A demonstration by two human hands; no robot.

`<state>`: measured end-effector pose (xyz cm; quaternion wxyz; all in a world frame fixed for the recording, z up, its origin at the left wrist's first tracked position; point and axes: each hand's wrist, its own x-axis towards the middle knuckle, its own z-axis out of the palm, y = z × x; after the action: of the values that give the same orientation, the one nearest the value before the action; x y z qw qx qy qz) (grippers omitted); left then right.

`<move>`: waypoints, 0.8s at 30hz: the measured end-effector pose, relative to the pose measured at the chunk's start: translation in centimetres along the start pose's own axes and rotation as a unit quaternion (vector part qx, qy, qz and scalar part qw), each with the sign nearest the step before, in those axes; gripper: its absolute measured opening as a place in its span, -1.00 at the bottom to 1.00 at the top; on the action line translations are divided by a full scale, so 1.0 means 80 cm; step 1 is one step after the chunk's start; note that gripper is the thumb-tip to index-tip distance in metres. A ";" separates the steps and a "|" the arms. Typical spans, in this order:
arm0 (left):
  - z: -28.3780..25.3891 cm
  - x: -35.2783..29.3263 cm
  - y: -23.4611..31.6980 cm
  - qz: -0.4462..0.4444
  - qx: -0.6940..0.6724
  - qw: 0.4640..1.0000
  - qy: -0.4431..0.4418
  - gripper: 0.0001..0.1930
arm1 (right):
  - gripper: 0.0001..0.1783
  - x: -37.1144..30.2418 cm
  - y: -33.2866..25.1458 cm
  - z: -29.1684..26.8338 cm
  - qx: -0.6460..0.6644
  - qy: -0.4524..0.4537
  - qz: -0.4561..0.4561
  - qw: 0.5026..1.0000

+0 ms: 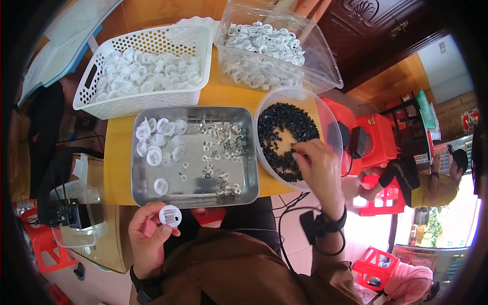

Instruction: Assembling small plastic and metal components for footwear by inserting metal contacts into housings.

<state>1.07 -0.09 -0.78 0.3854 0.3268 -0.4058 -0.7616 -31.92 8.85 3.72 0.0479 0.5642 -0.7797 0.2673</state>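
Observation:
Between thumb and fingers my left hand (148, 235) grips a round white plastic part (170, 216), its face with a square recess turned up, just off the near edge of a metal tray (195, 202). My right hand (319, 165) reaches into a round clear tub (333, 122) of small black pieces (290, 119). Its thumb and fingertips are pinched together among them; whatever they hold is too small to make out. At the tray's left lie several more round white parts (154, 155). Loose small metal pieces (226, 140) are scattered over its right side.
Behind the tray stand a white perforated basket (145, 96) and a clear bin (323, 76), both heaped with white parts. Everything rests on a wooden table (116, 168). Red stools (376, 137) and another person (437, 188) are off to the right. A cable (281, 239) hangs by my right forearm.

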 end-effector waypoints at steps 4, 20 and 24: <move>0.010 0.003 -0.003 -0.016 0.011 0.999 -0.031 -0.60 | -0.81 -0.011 0.047 0.002 -0.098 -0.134 0.053 0.985; 0.032 -0.002 0.006 -0.043 0.017 0.996 -0.082 -0.65 | -0.80 -0.005 0.050 0.010 -0.041 -0.214 0.006 0.976; 0.032 -0.006 0.013 -0.039 0.016 0.992 -0.116 -0.68 | -0.88 -0.003 0.049 0.022 -0.048 -0.217 0.012 0.975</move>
<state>-0.43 0.84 1.41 0.3003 0.2586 -0.4466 -0.8022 -34.96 9.09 0.70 -0.0983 0.5964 -0.7902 0.1011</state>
